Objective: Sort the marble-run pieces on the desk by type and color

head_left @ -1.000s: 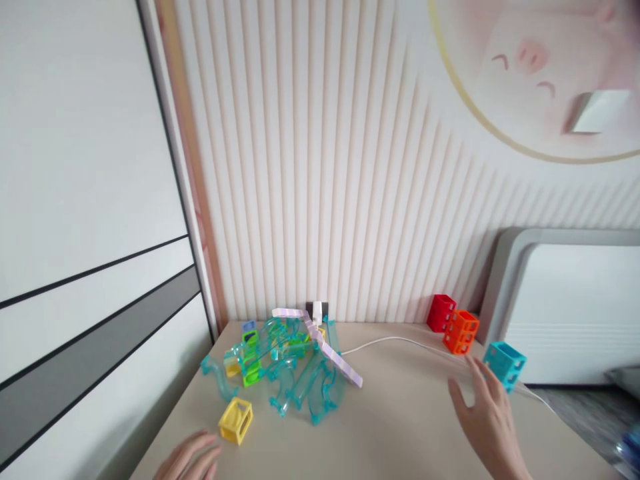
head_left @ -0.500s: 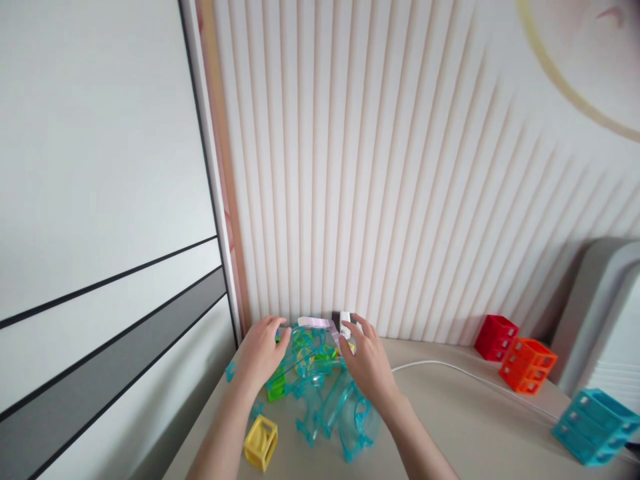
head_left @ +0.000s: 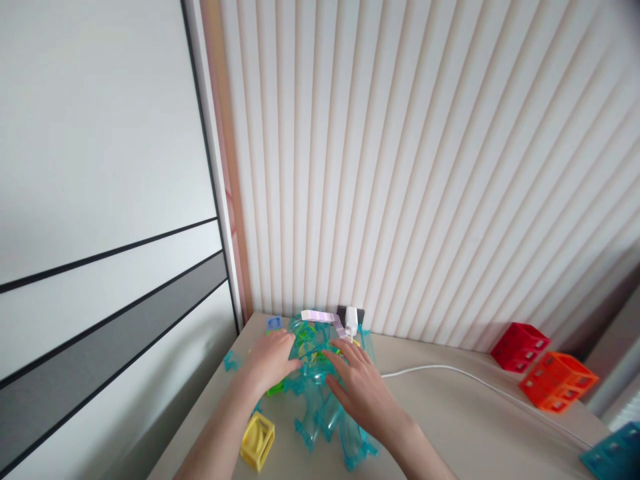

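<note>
A heap of clear teal curved track pieces (head_left: pixel 313 417) lies on the table, with green and yellow parts mixed in. My left hand (head_left: pixel 270 360) is at the left side of the heap, thumb apart from its partly bent fingers. On the opposite side, my right hand (head_left: pixel 361 383) reaches over the teal pieces with its fingers spread. Neither hand visibly holds a piece; contact with the heap is hard to make out. A yellow cube frame (head_left: pixel 257 441) sits by my left forearm. Behind my left hand is a small blue block (head_left: pixel 274 323).
A white plug (head_left: pixel 351 321) and a pale purple strip (head_left: pixel 320 316) are by the ribbed wall. A white cable (head_left: pixel 440 367) runs right, past red (head_left: pixel 520 347), orange (head_left: pixel 557 381) and teal (head_left: pixel 615 453) open blocks. A white cabinet (head_left: pixel 100 167) borders the left.
Both hands have come lower and closer over the heap, the right one moving towards me. The view has shifted, so the blocks at the right appear farther right.
</note>
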### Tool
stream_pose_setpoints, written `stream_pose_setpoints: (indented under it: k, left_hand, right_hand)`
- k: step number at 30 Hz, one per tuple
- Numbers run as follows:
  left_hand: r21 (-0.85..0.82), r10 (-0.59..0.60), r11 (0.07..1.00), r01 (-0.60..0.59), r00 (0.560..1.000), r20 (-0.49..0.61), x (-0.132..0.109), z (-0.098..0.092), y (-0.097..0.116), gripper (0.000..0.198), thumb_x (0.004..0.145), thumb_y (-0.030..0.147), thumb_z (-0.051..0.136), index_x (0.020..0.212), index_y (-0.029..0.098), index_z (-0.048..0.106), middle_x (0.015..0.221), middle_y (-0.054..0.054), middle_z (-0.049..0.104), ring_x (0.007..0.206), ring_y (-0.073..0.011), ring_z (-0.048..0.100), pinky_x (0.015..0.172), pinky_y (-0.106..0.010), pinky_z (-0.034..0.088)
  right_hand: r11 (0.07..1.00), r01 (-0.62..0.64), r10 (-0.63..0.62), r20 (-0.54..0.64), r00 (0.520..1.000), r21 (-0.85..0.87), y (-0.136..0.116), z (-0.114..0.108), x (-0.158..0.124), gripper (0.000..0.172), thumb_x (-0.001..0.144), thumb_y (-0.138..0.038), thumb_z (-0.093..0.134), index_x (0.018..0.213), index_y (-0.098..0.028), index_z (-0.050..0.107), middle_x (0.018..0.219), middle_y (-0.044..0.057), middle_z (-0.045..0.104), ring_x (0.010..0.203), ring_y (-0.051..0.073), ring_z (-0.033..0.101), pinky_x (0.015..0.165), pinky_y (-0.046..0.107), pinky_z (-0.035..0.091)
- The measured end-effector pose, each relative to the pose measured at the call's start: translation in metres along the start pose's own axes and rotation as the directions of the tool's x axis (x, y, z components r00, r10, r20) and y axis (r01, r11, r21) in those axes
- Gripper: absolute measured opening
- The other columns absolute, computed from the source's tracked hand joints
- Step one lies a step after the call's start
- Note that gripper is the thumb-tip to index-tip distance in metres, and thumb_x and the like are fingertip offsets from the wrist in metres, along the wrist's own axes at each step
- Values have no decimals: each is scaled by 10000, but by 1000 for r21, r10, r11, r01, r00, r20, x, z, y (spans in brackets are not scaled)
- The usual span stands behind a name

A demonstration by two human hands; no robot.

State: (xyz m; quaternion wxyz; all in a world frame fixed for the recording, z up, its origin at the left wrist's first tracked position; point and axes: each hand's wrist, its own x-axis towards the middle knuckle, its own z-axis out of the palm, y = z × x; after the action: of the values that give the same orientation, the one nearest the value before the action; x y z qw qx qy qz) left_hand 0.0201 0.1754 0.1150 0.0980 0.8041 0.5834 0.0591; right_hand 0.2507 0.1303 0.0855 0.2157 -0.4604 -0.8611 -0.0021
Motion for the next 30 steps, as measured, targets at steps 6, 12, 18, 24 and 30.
stream_pose_setpoints:
  k: [6,12,18,24,30]
  left_hand:
    - [32,11,999,-13,999,41,0,3,13,297,807,212,697,1098,153,724,1153,-186,744,1162,-374,672,980,-452,511]
    - [-38,45,998,-45,999,3,-4,-6,-13,366,936,325,573,1272,209,662,1314,-140,694,1264,-301,624,1060,-391,469]
    - [31,-166,984,176,964,-208,-18,-31,-69,382,1005,276,409,1265,131,648,1278,-203,681,1195,-338,641,1016,-458,476]
    - [76,11,997,12,956,-293,-53,-7,-106,336,1004,247,419,1246,192,645,1207,-121,709,1147,-285,652,1011,-419,479]
    - [33,43,999,-33,935,-353,-60,12,-122,349,1000,198,377,1203,209,661,1182,-112,706,1118,-272,650,1000,-413,478]
  right_hand:
    - [1000,9,-9,35,999,5,-5,-6,-6,446,915,-186,668,1351,-257,606,1394,119,621,1312,339,566,1102,538,469]
    - [1000,24,-25,61,998,13,-5,-10,-5,403,918,-196,688,1312,-259,632,1317,106,670,1261,339,605,1095,539,477]
    - [998,67,-68,51,996,19,-24,-24,-11,400,927,-213,682,1321,-245,619,1336,103,668,1253,341,611,1073,524,493]
    - [967,227,-242,139,960,115,-80,5,-22,400,855,-319,767,1223,-241,631,1189,58,737,1022,274,709,875,373,587]
    - [953,302,-302,103,948,21,-118,33,-7,445,827,-411,799,1186,-219,620,1179,95,718,1057,304,685,869,427,591]
